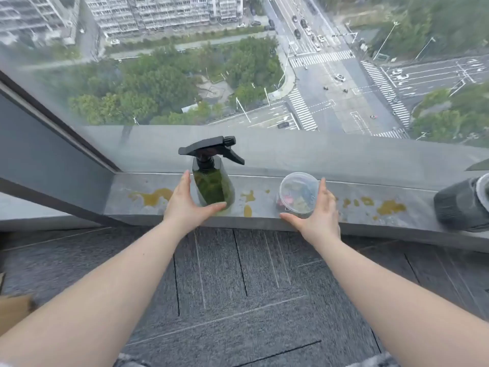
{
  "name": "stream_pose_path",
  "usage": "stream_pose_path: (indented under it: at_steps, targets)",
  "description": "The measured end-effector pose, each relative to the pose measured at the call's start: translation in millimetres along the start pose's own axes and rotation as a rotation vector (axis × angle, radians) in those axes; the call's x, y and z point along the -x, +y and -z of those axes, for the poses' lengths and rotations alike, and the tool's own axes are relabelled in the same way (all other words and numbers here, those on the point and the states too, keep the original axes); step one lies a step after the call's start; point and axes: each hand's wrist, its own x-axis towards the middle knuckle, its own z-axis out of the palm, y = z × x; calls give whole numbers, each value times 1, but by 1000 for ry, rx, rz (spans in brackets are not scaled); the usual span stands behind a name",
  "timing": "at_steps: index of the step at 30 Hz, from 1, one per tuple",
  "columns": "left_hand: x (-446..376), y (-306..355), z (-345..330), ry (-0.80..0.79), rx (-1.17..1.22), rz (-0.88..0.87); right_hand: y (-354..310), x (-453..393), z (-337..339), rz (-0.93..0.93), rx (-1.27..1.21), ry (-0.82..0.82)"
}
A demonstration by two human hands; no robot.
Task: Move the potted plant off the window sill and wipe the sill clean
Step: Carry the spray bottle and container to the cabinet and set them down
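Two bare arms reach over grey carpet tiles (238,282) toward a stained window sill (352,193). The left hand (182,205) cups a green spray bottle (213,181), its grip spread but not clamped; the right hand (318,215), likewise spread, brackets a clear lidded tub (299,192). A dark pot (461,205) stands on the sill's far right edge. Streets lie far below the glass.

Single view from my head, facing forward and steeply down. The window sill (304,221) crosses mid-frame at arm's reach; floor fills the lower frame, street the upper.
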Motion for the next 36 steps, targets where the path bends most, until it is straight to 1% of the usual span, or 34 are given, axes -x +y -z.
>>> stream_pose_path:
  at_steps: [2,4,6,11,15,22,28,32,36]
  targets:
    - [-6,1,-2,24,101,-45,1,-7,-8,23,-27,30]
    - [-10,2,-6,24,157,-54,4,-14,-16,29,-24,25]
    - [-12,7,-12,35,170,-48,6,-19,-23,42,-14,40]
    - [-17,9,-23,121,177,-7,11,-26,-31,70,-39,95]
    - [-19,11,-25,147,193,8,13,-28,-31,75,-19,70]
    - [-12,22,-20,109,216,18,6,-18,-11,106,43,2]
    - [31,53,13,71,243,39,-20,20,34,105,73,-41]
    - [78,90,65,39,215,64,-58,60,92,90,105,-73]
    - [122,136,134,30,203,89,-112,98,164,97,135,-77]
